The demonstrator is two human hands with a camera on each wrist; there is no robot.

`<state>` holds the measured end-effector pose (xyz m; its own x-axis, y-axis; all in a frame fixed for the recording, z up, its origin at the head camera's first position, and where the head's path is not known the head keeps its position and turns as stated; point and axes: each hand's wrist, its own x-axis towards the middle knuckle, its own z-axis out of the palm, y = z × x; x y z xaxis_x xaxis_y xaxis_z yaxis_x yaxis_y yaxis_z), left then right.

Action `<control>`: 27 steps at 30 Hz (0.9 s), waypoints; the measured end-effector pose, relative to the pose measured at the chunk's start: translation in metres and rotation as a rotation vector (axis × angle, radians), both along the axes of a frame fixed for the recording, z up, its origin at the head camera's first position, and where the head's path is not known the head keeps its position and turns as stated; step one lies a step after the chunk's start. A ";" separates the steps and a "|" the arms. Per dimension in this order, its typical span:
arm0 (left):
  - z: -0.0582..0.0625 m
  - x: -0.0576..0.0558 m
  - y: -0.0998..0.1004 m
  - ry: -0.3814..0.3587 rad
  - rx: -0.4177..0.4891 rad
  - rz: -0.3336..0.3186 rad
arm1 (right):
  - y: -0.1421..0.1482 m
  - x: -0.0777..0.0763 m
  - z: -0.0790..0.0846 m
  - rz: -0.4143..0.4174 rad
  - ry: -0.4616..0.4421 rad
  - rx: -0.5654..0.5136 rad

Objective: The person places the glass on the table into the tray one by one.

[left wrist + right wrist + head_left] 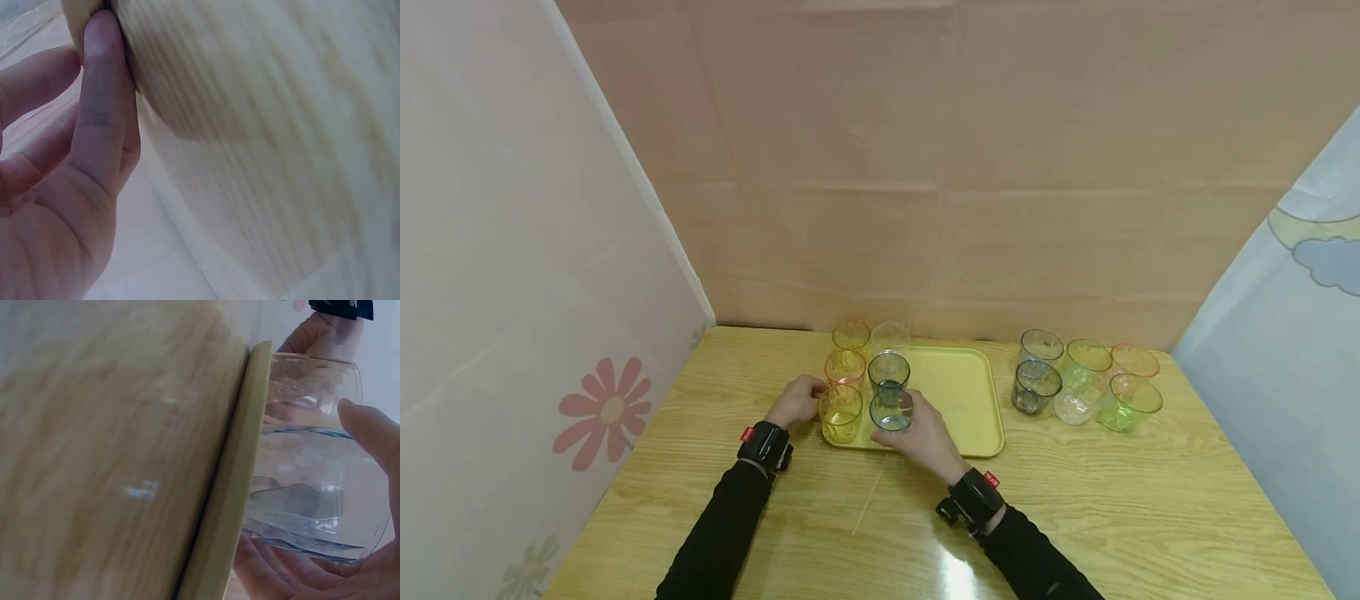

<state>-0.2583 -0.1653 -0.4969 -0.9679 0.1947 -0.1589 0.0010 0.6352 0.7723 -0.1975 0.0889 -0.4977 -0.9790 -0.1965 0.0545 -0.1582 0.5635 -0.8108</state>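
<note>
In the head view, my right hand (927, 437) grips a pale blue clear glass (891, 414) at the front of the yellow tray (964, 400). The right wrist view shows the thumb on one side of this glass (306, 487) and the fingers on the other, close to the tray's rim (240, 481). My left hand (796, 402) pinches the tray's left edge beside a yellow glass (841, 421); its fingertips meet at the rim (76, 22) in the left wrist view. Behind these two front glasses stand a dark grey glass (889, 368), an orange-rimmed glass (846, 368), an amber glass (851, 335) and a clear glass (891, 335).
Right of the tray, several glasses stand grouped on the wooden table (1075, 508), among them a dark grey glass (1036, 390) and a green glass (1129, 407). A brown backdrop (947, 183) rises behind the table, with pale panels at both sides.
</note>
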 end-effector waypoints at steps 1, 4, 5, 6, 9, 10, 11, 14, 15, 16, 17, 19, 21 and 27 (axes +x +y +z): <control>0.000 0.000 0.000 0.004 -0.006 -0.003 | -0.001 0.000 0.000 0.002 -0.003 0.005; 0.000 0.000 0.000 0.009 -0.006 -0.007 | -0.003 0.000 0.001 0.006 -0.003 0.022; 0.000 0.000 0.000 0.005 0.001 -0.006 | -0.004 0.000 0.002 0.007 -0.001 0.022; 0.000 0.000 0.000 0.000 0.007 -0.003 | -0.005 0.000 0.002 0.008 0.001 0.022; 0.000 0.000 0.001 -0.026 0.040 0.006 | -0.007 0.000 0.004 0.001 -0.005 0.019; 0.000 0.000 0.001 -0.037 0.052 0.013 | -0.008 0.000 0.005 -0.001 -0.007 0.020; 0.000 0.001 0.001 -0.042 0.060 0.017 | -0.008 0.000 0.005 -0.005 -0.009 0.022; 0.001 0.001 0.001 -0.050 0.066 0.025 | -0.009 0.000 0.006 -0.009 -0.014 0.030; 0.001 0.001 0.002 -0.053 0.068 0.028 | -0.009 0.000 0.005 -0.009 -0.012 0.033; 0.001 0.001 0.002 -0.053 0.068 0.030 | -0.009 0.001 0.005 -0.009 -0.012 0.031; 0.000 0.001 0.002 -0.052 0.066 0.031 | -0.009 0.001 0.005 -0.010 -0.012 0.030; -0.001 0.001 0.002 -0.052 0.069 0.031 | -0.008 0.001 0.004 -0.007 -0.009 0.031; -0.001 0.001 0.002 -0.049 0.069 0.029 | -0.007 0.002 0.004 -0.008 -0.015 0.026; -0.002 0.001 0.002 -0.022 0.038 0.024 | 0.000 0.003 0.006 -0.023 -0.054 0.033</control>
<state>-0.2575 -0.1637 -0.4985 -0.9687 0.1776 -0.1732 -0.0314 0.6049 0.7957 -0.1946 0.0887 -0.4916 -0.9846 -0.1748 -0.0043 -0.1018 0.5932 -0.7986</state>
